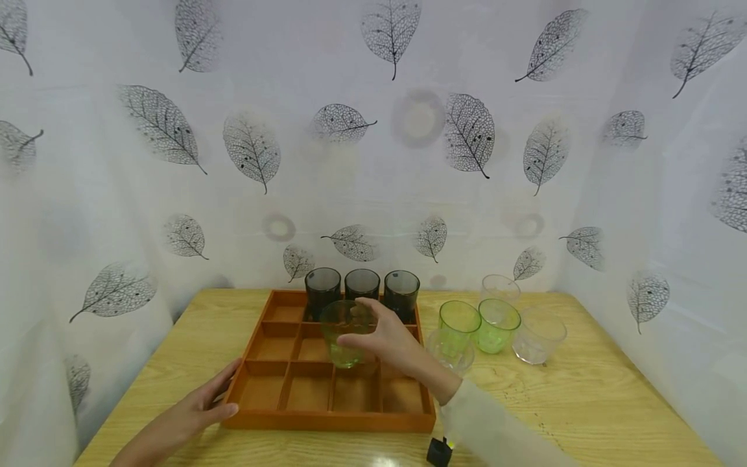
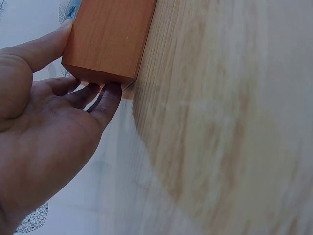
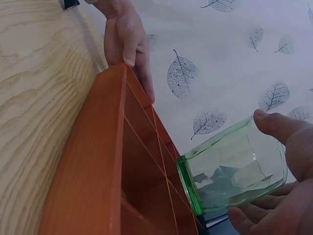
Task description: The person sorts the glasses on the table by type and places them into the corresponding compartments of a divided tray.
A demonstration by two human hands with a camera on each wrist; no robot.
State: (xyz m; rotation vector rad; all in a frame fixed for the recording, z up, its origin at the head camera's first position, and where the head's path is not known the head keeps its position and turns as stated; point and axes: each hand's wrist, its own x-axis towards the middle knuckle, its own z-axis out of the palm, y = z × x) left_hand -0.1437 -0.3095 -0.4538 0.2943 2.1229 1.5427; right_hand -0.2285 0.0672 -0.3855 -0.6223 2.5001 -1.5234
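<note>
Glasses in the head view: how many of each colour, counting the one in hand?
Dark grey glasses: 3
Green glasses: 3, one of them in the right hand
Clear glasses: 3
Total: 9

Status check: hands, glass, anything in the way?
Right hand grips green glass, upright over the tray. Left hand holds tray's front left corner. Glass-to-tray contact unclear. Possible obstacle: three dark glasses, back row.
</note>
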